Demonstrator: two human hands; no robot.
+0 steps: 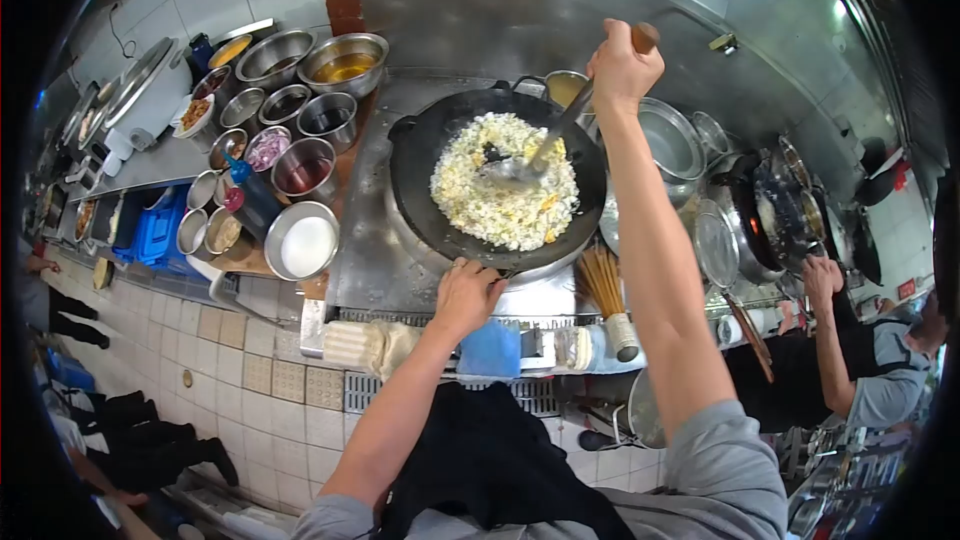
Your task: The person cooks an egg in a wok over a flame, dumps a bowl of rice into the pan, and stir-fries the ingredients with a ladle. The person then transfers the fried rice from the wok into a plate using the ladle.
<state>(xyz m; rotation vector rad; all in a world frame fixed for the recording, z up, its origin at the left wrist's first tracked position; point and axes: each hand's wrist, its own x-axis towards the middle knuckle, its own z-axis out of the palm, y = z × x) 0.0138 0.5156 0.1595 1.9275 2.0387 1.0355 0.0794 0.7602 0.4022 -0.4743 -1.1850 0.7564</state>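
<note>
Fried rice with bits of egg (468, 198) fills the middle of a black wok (418, 155) on the stove. My right hand (626, 70) is raised above the wok's right side, closed round the wooden handle of a ladle (568, 122). The ladle slants down to the left and its bowl rests in the rice. At the near rim of the wok is my left hand (468, 297), closed on the edge; its fingertips are partly hidden.
Metal bowls of sauces and chopped ingredients, including a bowl of white granules (303, 242), stand on the left. A bamboo brush (605, 295) and folded cloths (365, 345) lie along the front. At right, a co-worker (850, 365) stands by another wok (745, 220).
</note>
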